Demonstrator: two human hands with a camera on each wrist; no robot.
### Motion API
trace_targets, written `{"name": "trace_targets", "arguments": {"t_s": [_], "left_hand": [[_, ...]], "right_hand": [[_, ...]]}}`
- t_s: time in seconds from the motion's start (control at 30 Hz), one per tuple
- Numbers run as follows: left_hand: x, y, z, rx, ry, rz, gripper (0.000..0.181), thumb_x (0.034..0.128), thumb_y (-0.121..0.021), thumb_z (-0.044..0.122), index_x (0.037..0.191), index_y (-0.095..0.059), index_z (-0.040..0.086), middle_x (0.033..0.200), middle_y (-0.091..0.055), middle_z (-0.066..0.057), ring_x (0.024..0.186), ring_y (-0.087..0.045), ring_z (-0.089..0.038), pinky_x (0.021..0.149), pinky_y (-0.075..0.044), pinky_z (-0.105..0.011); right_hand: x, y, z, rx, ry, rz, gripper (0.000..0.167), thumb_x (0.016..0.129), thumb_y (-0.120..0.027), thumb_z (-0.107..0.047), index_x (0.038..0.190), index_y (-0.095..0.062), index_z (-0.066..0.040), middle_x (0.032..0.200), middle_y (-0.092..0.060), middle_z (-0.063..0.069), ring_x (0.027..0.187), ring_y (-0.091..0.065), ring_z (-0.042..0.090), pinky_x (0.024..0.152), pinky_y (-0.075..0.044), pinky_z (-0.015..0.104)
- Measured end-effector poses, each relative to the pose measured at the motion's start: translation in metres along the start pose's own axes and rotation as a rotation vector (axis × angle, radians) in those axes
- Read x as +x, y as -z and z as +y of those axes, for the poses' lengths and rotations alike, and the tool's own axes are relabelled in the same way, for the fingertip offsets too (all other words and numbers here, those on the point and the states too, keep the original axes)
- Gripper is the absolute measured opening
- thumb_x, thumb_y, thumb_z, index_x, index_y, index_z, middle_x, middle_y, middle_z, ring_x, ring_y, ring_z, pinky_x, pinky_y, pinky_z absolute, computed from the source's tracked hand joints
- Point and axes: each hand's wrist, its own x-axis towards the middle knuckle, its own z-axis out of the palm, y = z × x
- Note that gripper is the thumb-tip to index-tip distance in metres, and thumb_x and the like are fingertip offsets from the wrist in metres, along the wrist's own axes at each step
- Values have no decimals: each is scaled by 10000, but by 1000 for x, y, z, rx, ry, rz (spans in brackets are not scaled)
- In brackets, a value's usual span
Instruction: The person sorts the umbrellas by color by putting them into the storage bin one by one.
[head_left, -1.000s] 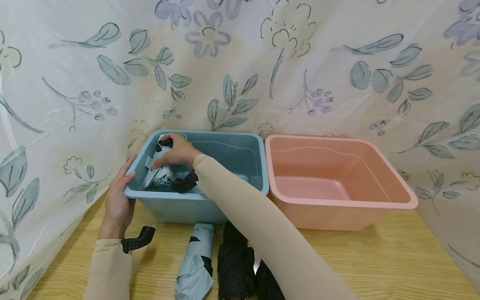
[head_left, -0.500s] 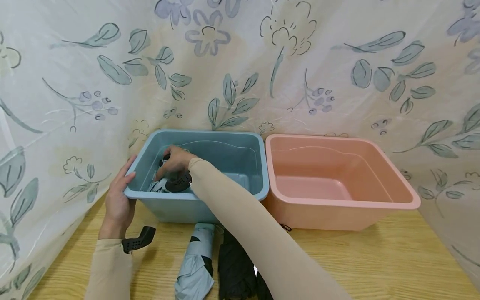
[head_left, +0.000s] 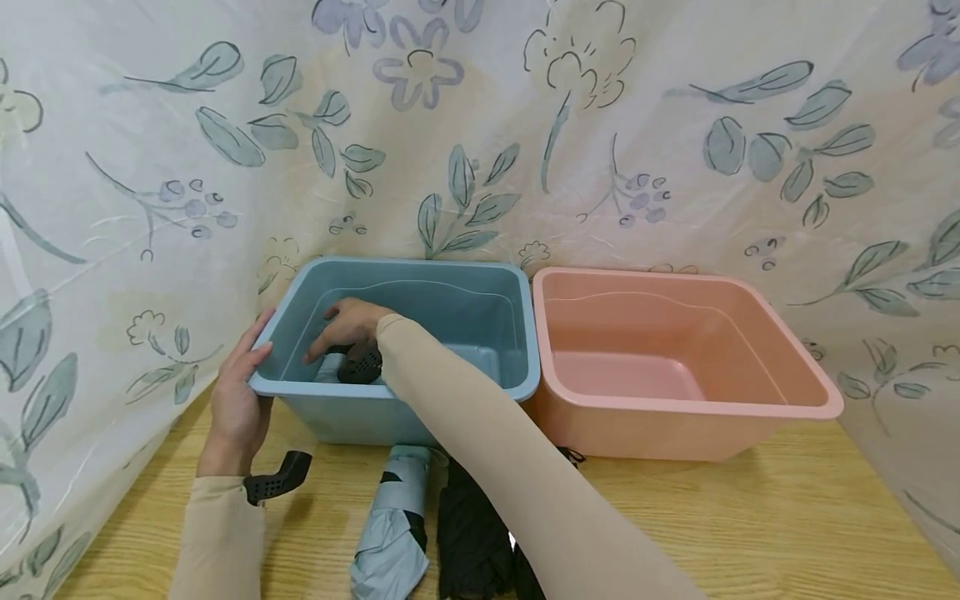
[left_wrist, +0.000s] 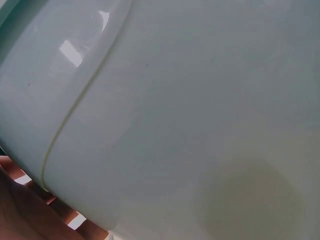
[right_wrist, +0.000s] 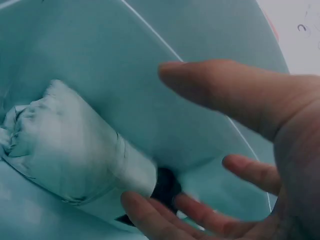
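Observation:
Inside the left end of the blue plastic bin (head_left: 405, 389) lies a folded light-blue umbrella (right_wrist: 80, 145) with a dark end. My right hand (head_left: 348, 323) is down in the bin over it, fingers spread and apart from the thumb. The right wrist view shows nothing between that thumb and the fingers; the fingertips overlap the umbrella's dark end, and contact is unclear. My left hand (head_left: 238, 400) grips the bin's left side at the front corner, thumb at the rim. In the left wrist view its fingers (left_wrist: 37, 210) show at the bin's side.
A pink bin (head_left: 690, 433) stands right beside the blue one. In front of the blue bin, on the wooden table (head_left: 780, 525), lie another folded light-blue umbrella (head_left: 390, 533) and a black one (head_left: 472, 533), with more black fabric partly behind my right sleeve. Flowered cloth hangs behind.
My right hand has lowered the light-blue umbrella into the blue bin and released it, its fingers opening. My left hand has stayed on the bin's left side.

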Motion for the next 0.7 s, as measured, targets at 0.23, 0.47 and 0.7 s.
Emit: {"name": "trace_targets", "arguments": {"t_s": [0.23,0.47,0.7], "left_hand": [[2,-4,-1,-15,-8,-6,518,1105,-323,279,1621,-279,254,1674,-171,-33,1505,-157,-258,1173,-140,-442],[2,-5,-2,7,14,9,514,1104,-324,297,1616,-288,283,1668,-184,-26,1484,-189,-268,1161,-163,-463],[2,-3,-1,6,10,16,516,1102,-327,303,1617,-285,290,1662,-184,-15,1464,-207,-259,1094,-268,-330]], "right_hand": [[0,7,1,93,-32,-25,778,836,-847,-182,1504,-449,-177,1375,-550,94,1161,-624,374,784,-567,377],[-12,13,-1,104,12,-13,823,833,-852,-190,1534,-419,-183,1430,-515,105,1221,-591,363,801,-561,377],[-30,23,-6,136,62,-47,848,850,-836,-146,1560,-374,-154,1564,-376,72,1309,-524,387,929,-527,427]]}}
